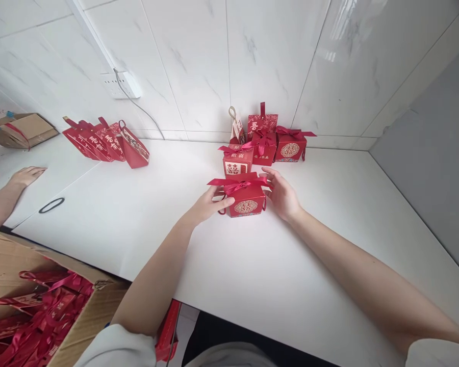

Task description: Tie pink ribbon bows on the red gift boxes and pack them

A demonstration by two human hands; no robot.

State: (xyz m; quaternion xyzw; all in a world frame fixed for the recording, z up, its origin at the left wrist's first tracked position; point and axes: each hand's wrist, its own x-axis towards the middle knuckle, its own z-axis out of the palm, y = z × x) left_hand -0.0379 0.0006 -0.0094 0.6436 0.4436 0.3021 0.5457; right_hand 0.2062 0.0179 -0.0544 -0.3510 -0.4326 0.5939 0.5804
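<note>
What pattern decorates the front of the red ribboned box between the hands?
Round gold medallion, clearest in head view.

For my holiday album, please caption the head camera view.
Left hand and right hand flank a ribboned red box, more boxes behind.

We take the wall socket (122,85) as our landmark; it sits on a white tiled wall (199,66) with grey veining. Above it we see white trunking (94,35) running up, and from its top edge a thin grey cable (145,110) crosses its front and drops to the white tabletop (137,219) below. Left of the socket and lower, we find a small brown box (34,131) with a blue clip (9,114) near its far edge. Below the socket and leftward lies a black ring (42,210); well right of the socket, we have a plain grey panel (432,168).
</note>
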